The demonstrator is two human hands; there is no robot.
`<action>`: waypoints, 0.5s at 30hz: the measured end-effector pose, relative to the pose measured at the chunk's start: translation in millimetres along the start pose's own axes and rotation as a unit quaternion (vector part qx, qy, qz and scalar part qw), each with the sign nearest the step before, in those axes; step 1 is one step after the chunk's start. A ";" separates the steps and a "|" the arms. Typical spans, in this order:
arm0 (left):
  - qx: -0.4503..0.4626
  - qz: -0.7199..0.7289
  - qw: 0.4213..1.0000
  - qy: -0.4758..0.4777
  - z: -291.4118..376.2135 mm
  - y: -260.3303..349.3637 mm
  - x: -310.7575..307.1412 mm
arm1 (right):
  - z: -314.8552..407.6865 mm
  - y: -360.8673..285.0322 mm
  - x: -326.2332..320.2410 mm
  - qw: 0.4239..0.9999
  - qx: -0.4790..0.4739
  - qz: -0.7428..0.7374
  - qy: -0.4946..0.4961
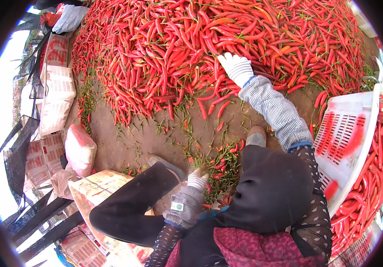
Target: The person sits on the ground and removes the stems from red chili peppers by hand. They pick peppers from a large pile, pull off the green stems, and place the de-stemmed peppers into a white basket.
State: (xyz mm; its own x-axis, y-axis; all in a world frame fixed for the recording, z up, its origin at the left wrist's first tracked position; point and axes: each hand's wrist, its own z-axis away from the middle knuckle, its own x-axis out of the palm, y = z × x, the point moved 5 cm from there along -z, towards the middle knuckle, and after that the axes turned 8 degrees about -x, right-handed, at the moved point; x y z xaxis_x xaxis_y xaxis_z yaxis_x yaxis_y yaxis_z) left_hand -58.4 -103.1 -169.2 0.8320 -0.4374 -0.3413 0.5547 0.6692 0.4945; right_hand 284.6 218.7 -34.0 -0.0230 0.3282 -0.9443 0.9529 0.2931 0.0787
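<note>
A large heap of red chili peppers covers the ground in front of me. My right hand, in a white striped glove, rests at the near face of the heap. Its fingertips touch the peppers, and whether they grip one is not clear. Closer to my body, my left hand, in a similar glove, hangs over a small pile of green stems and red bits. The left fingers look apart, somewhat blurred, with no pepper seen in them. Checked sleeve covers protect both forearms.
On my right stands a white slotted plastic crate, with red peppers heaped in it. More crates line the left side, beside a pinkish-white sack. Loose stems lie scattered on the brown ground around my shoes.
</note>
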 end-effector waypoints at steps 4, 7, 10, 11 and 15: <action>0.003 0.029 0.999 0.029 7.1 53.6 -12.4 | 3.7 -13.3 31.3 0.991 0.110 -0.040 -0.059; -0.023 -0.001 1.000 0.017 11.5 92.9 -7.8 | 38.4 -54.6 46.6 0.972 0.022 -0.124 -0.198; 0.051 0.150 0.987 0.001 16.7 120.6 3.0 | 67.7 -86.9 49.9 0.952 0.002 -0.191 -0.239; 0.021 0.168 0.986 -0.012 17.5 120.1 6.8 | 73.3 -97.2 54.1 0.941 -0.005 -0.208 -0.267; -0.043 0.218 0.975 -0.029 14.3 118.8 5.6 | 78.7 -137.3 57.4 0.939 -0.152 -0.168 -0.260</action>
State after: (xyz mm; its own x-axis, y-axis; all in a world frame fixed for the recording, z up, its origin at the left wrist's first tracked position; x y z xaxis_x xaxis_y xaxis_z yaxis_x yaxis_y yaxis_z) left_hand 12.4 -34.6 -101.0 0.9890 -0.1322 -0.0665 0.1476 0.8460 0.5123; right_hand 176.3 126.7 -124.1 -0.0812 -0.2873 -0.9544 0.7863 0.5699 -0.2385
